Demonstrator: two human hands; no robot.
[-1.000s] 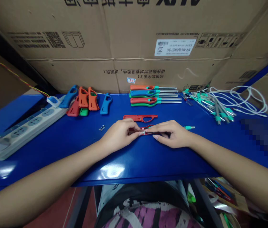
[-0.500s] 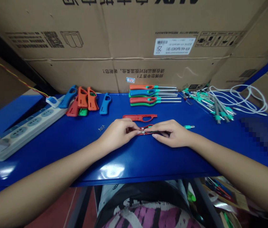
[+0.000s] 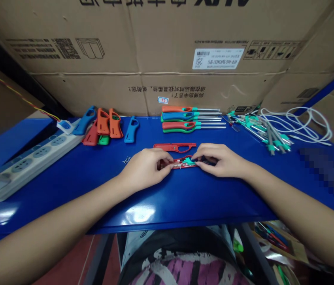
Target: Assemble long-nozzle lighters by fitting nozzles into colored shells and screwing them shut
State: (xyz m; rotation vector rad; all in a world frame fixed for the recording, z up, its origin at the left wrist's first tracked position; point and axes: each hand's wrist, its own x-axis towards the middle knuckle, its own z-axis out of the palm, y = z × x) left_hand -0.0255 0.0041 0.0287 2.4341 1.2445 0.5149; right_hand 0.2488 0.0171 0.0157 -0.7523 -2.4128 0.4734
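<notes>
A red lighter handle half lies on the blue table with its inside facing up, holding small inner parts and a green trigger. My left hand grips the left end of this half between thumb and fingers. At the other end my right hand pinches around the lighter's front part by the trigger; its fingers partly hide the metal tube. Just behind lies the matching red cover half, apart from both hands. Several small screws sit left of my left hand, partly covered by it.
Finished-looking long lighters are stacked at the back. Loose handle shells lie back left beside a power strip. Metal tubes with green parts and a white cable are back right. A cardboard box stands behind.
My right hand has shifted right and slightly back along the red half, uncovering the green trigger and inner parts. My left hand stays at the left end.
</notes>
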